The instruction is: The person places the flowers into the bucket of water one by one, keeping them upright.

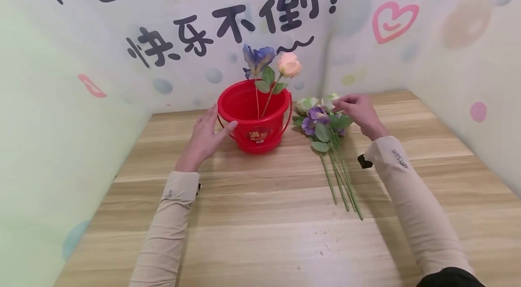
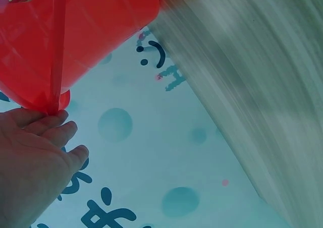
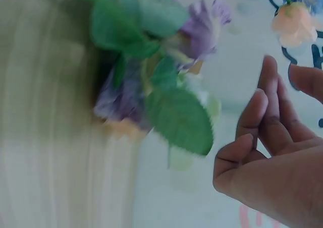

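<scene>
Rests left hand [image 1: 203, 140], with fingers straight and spread, against the red bucket [image 1: 242, 108], likely to steady it. Has a blue iris [image 1: 257, 58] and peach rose [image 1: 290, 65] standing inside, probably for support. Hovers right hand [image 1: 360, 113], with fingers loosely bent and gripping nothing, beside purple-and-white flowers [image 1: 315, 117], laid stems nearward, perhaps for reach. Uses a wood-grain worktop [image 1: 244, 223] before a printed backdrop [image 1: 346, 61].

Red bucket [image 1: 243, 127], blue flower [image 1: 258, 58], peach rose [image 1: 290, 65], purple flowers [image 1: 317, 117], wood-grained table [image 1: 260, 196]
</scene>
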The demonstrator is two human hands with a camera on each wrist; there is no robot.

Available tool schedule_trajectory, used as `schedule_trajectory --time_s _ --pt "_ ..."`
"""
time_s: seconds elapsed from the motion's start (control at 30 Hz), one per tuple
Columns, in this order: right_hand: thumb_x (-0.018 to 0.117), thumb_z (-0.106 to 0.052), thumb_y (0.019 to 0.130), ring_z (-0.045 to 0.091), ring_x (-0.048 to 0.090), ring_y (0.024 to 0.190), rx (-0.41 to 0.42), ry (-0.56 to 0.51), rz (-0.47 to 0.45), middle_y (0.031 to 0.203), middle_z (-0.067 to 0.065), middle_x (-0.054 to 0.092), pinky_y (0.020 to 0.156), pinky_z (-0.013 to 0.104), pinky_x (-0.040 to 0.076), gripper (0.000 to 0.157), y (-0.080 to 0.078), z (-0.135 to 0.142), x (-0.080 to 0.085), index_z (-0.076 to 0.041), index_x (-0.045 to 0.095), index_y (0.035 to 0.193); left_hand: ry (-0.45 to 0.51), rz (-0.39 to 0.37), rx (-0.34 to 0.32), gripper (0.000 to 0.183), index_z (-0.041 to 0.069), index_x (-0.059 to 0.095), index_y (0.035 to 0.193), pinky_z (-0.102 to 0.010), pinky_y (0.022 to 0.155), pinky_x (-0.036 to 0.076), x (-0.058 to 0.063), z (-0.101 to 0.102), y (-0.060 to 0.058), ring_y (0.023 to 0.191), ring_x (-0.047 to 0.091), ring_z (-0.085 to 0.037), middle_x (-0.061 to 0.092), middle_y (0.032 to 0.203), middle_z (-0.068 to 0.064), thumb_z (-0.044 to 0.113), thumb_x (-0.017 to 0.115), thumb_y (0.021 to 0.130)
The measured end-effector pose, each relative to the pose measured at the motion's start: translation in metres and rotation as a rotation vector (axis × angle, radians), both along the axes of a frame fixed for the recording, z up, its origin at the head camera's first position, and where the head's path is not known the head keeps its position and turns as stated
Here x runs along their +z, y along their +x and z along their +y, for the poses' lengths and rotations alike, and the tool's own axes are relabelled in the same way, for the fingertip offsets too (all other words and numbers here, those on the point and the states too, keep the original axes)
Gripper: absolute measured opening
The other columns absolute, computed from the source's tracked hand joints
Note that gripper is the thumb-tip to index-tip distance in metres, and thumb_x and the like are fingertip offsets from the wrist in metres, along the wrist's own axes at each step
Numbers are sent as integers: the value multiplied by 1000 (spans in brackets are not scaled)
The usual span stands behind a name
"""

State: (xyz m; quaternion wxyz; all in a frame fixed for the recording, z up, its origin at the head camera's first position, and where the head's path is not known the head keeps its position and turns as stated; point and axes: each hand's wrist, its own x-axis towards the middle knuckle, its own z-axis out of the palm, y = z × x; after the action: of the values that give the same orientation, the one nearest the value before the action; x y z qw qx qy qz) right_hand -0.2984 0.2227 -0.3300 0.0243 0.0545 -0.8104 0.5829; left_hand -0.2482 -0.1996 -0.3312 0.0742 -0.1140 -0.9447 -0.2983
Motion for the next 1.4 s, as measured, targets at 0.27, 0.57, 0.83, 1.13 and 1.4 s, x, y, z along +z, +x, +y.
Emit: schedule_trajectory --time_s 0.27,0.57,0.83,1.13,1.4 --pt "60 -11 103 13 66 91 66 71 -70 89 -6 76 95 40 47 23 8 20 -14 7 71 113 -4 -3 3 99 12 11 167 -54 125 4 0 0 0 156 17 -33 20 170 -13 68 53 97" --pt "61 -16 103 18 65 98 130 129 -135 103 3 76 91 35 51 33 19 30 -28 11 68 121 5 -7 3 99 15 10 168 -55 125 3 0 -1 0 156 16 -33 19 171 -13 68 53 97" --pt "62 -17 102 18 61 94 177 165 -196 104 5 77 84 33 45 34 25 34 -41 10 68 123 11 0 5 98 17 12 168 -55 125 3 0 0 -1 156 17 -32 20 171 -11 68 54 96" --pt "60 -11 102 9 63 82 222 122 -223 96 3 76 72 25 49 36 27 33 -53 17 62 125 7 -11 6 100 15 11 168 -53 126 2 0 0 -1 156 16 -32 19 171 -12 70 53 96" --pt "61 -6 101 8 58 75 234 101 -225 88 0 71 68 23 51 33 29 29 -57 20 62 121 13 -24 15 102 14 11 168 -53 126 2 1 1 -1 156 17 -32 19 171 -12 71 53 95"
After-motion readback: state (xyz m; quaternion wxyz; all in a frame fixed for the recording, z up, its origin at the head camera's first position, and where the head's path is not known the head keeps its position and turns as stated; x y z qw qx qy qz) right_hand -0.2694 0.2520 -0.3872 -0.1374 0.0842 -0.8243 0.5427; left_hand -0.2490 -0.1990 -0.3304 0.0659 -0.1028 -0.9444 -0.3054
